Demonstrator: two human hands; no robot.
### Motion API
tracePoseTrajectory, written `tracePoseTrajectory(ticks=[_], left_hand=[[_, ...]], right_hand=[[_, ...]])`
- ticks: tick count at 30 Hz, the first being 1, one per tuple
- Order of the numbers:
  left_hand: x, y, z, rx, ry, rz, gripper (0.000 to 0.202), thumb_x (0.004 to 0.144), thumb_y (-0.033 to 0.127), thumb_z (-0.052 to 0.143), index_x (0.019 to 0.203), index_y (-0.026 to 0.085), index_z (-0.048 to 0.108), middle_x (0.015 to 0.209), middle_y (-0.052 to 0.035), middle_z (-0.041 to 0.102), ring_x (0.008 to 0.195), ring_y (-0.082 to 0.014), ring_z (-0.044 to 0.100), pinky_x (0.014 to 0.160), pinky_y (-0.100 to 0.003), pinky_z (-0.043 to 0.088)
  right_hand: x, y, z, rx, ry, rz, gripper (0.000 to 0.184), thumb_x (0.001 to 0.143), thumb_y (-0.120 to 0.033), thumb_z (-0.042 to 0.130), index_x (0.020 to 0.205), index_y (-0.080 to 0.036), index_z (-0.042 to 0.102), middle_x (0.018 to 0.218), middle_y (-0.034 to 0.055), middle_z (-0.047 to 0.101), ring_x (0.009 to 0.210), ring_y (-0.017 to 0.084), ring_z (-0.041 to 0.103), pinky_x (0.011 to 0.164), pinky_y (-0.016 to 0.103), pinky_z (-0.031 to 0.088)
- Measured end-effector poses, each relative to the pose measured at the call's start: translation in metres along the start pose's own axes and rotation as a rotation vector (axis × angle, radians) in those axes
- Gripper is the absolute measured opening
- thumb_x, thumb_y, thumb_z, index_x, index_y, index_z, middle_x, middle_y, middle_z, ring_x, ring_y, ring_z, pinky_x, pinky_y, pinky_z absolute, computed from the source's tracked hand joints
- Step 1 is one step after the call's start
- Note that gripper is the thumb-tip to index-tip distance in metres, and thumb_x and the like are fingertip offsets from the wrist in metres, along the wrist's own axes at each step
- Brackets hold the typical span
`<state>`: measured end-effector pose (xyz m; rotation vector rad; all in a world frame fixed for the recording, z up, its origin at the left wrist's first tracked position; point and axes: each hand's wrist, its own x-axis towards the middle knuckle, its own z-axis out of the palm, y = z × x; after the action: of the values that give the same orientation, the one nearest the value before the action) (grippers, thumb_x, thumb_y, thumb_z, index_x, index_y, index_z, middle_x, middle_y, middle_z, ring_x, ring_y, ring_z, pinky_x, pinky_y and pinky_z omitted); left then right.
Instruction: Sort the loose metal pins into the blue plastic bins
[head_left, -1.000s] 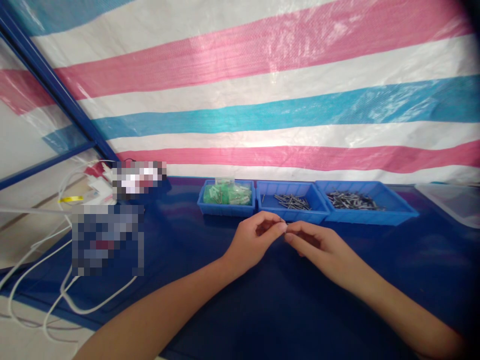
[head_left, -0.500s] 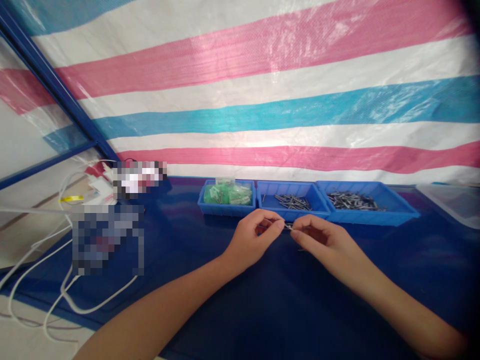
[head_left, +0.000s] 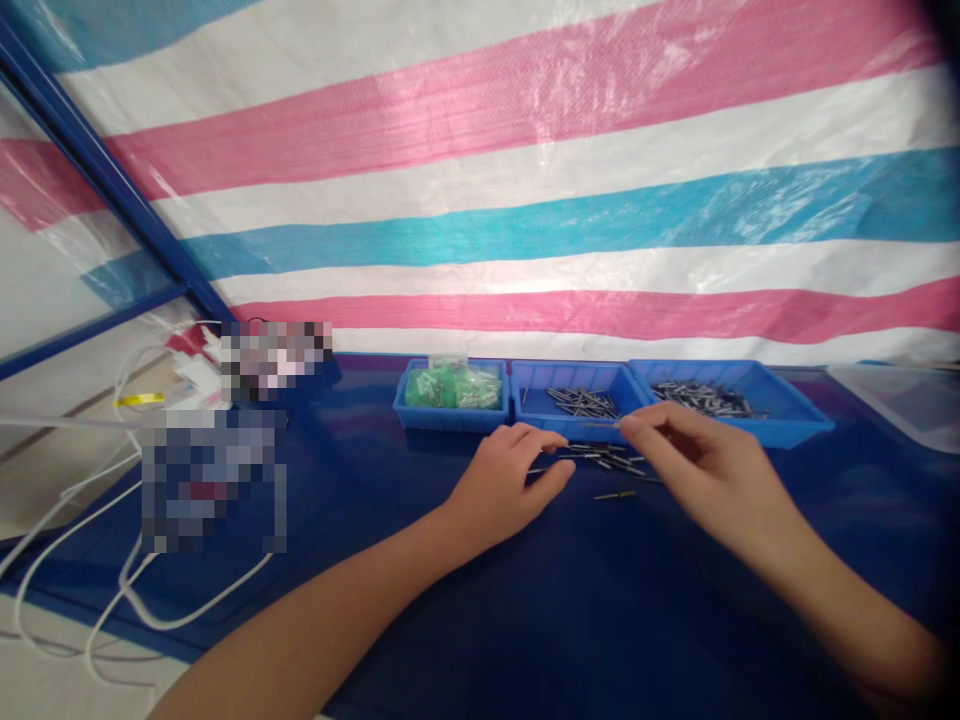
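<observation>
My right hand (head_left: 686, 460) pinches a thin metal rivet (head_left: 600, 425) between thumb and fingertips, raised at the front edge of the middle bin. On the tabletop beside the small pile, my left hand (head_left: 514, 475) rests with thumb and fingers apart and nothing gripped. Several loose rivets (head_left: 600, 458) lie between the two hands, some partly hidden by the fingers. A single brass-coloured rivet (head_left: 615, 495) lies apart, closer to me. More slim rivets fill part of the middle blue bin (head_left: 540, 428) and the right blue bin (head_left: 795, 425).
The left blue bin (head_left: 450, 420) contains green-tinted plastic bags (head_left: 457, 388). A clear plastic container (head_left: 900, 400) stands at the far right. White cables (head_left: 180, 622) and blurred-out items (head_left: 210, 480) occupy the left side. Striped sheeting (head_left: 525, 240) hangs behind the blue table (head_left: 570, 610).
My hands have moved apart. The right went up and to the right with a rivet, while the left opened its fingers. The loose pile between them now shows.
</observation>
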<state>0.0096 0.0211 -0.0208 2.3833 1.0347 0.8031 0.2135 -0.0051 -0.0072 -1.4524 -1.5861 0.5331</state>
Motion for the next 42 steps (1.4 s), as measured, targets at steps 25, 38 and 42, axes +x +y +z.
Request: tracePoseTrajectory(ticks=[25,38,42], left_hand=[[0.001,-0.012,0.003,0.277,-0.032,0.034,0.021,0.095,0.026,0.042,0.094,0.019,0.062,0.101,-0.004,0.062,0.095,-0.0199,0.053,0.083,-0.034,0.041],[0.0,-0.001,0.009,-0.452,0.045,-0.172,0.023,0.089,0.032,0.054,0.1,0.014,0.063,0.092,-0.0049,0.067,0.082,-0.0149,0.061,0.074,-0.024,0.046],[0.0,0.0,0.008,-0.37,-0.009,-0.116,0.024,0.09,0.031,0.051,0.1,0.014,0.066,0.093,-0.0057,0.067,0.082,-0.0154,0.06,0.076,-0.025,0.045]], right_hand=[[-0.005,0.005,0.014,-0.319,-0.087,-0.367,0.014,0.084,-0.028,0.056,0.091,-0.021,0.065,0.09,0.0055,0.067,0.087,0.023,0.06,0.08,0.037,0.046],[-0.01,0.001,0.023,0.051,-0.187,-0.032,0.021,0.086,-0.04,0.055,0.088,-0.022,0.065,0.086,0.0031,0.067,0.077,0.018,0.059,0.065,0.03,0.044],[-0.011,0.002,0.024,0.055,-0.133,-0.05,0.019,0.085,-0.038,0.057,0.09,-0.022,0.066,0.084,0.0027,0.066,0.074,0.018,0.057,0.064,0.031,0.043]])
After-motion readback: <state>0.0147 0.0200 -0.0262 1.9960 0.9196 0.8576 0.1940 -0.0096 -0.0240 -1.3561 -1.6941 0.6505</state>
